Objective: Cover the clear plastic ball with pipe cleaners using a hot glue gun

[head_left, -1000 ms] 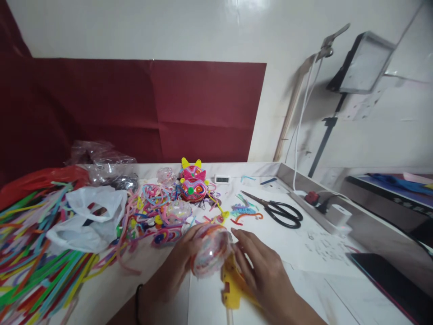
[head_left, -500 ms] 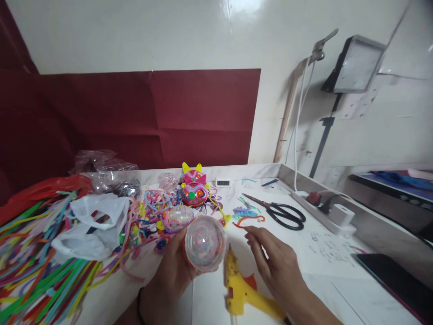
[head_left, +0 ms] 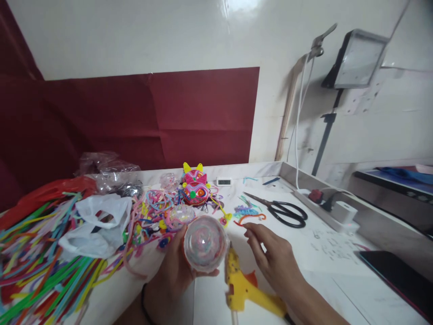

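Note:
My left hand [head_left: 174, 266] is wrapped around a round, clear plastic container [head_left: 205, 243] with pink, red and blue colours showing through it. Its round face points toward me. My right hand [head_left: 270, 253] is closed in a pinch, with a thin red pipe cleaner [head_left: 239, 224] poking out left of the fingertips. Just beyond lies a curved orange pipe cleaner [head_left: 253, 217]. Between my hands a yellow hot glue gun [head_left: 238, 284] rests on the table, nozzle pointing away. Black-handled scissors [head_left: 282, 211] lie open past my right hand.
Left are a heap of coloured pipe cleaners [head_left: 40, 266], a white plastic bag [head_left: 98, 225] and a red bag [head_left: 50, 192]. A decorated cat-eared figure [head_left: 195, 187] and small digital display [head_left: 223, 182] stand behind. Right are a power strip [head_left: 324, 210] and dark phone [head_left: 395, 282].
The left hand has turned the clear container slightly, and a fingertip now shows beneath it. My right hand stays nearly where it was, still pinching. The view has shifted a little.

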Tool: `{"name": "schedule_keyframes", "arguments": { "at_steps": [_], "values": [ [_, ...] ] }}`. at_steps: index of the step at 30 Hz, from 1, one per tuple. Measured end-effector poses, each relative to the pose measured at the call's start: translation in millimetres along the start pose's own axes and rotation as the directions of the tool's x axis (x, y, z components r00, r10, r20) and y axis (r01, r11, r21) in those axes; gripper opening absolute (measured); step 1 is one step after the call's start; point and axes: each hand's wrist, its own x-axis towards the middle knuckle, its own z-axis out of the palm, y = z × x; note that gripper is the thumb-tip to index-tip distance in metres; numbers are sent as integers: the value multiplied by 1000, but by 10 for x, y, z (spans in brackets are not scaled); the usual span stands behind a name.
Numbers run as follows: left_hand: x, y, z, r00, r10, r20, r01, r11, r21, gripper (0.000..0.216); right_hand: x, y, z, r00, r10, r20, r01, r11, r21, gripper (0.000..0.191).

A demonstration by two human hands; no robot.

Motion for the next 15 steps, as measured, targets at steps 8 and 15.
{"name": "schedule_keyframes", "arguments": {
  "at_steps": [8, 15],
  "values": [
    [-7, 19, 25, 993, 105, -55, -103, 993, 52, 44, -18, 15, 90, 941, 261, 216, -293, 947, 135, 30],
    [78, -17, -91, 988, 152, -8, -152, 988, 22, 44, -16, 35, 103, 921, 296, 252, -342, 925, 165, 30]
  ]
}}
